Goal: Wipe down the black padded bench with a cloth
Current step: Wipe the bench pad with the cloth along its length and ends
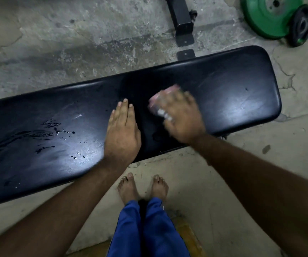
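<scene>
Hands on black bench (233, 93) — right hand (182, 117) over cloth (160, 102)

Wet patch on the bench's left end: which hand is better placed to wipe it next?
Probably the right hand: it already holds the cloth, though blurred. The left hand lies flat and empty on the bench, nearer the droplets, apparently bracing.

bench (223, 86) 1 | cloth (160, 101) 1 | hands 2 | green plate (264, 17) 1 | black plates 2
</scene>
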The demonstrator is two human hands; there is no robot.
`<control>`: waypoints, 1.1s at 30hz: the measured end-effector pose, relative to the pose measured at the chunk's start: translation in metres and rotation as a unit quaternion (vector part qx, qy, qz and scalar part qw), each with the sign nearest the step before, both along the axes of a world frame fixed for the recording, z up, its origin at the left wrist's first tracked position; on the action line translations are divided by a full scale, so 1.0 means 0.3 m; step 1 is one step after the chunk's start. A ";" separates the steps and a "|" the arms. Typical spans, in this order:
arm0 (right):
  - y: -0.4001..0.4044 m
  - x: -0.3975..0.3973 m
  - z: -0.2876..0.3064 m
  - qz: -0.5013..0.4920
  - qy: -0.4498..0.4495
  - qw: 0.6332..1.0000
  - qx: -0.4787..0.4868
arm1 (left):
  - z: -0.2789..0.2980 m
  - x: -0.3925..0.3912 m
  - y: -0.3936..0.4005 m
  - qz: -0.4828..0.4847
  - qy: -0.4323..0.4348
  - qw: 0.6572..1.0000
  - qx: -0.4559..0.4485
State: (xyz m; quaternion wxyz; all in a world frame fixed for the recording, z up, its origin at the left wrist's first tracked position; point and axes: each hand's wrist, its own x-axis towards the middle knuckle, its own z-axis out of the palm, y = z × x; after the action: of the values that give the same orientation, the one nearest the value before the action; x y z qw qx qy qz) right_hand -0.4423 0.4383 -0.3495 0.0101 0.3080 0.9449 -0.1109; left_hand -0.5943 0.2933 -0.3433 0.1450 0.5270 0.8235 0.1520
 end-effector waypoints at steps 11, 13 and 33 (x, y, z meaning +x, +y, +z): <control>-0.014 0.098 0.003 -0.207 0.001 0.978 -0.022 | -0.006 0.077 0.009 0.011 0.000 1.000 -0.019; -0.188 0.057 0.011 -0.093 0.011 0.994 -0.055 | -0.001 0.070 0.009 0.014 -0.011 1.000 -0.011; -0.404 -0.113 0.010 0.102 -0.014 0.994 -0.024 | 0.004 -0.214 -0.149 0.027 -0.010 0.999 0.037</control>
State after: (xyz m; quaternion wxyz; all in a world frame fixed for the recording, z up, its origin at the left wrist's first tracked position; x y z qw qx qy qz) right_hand -0.4762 0.3172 -0.3465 0.0419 0.2112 0.9682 -0.1274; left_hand -0.6587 0.2485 -0.3421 0.1298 0.5078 0.8298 0.1916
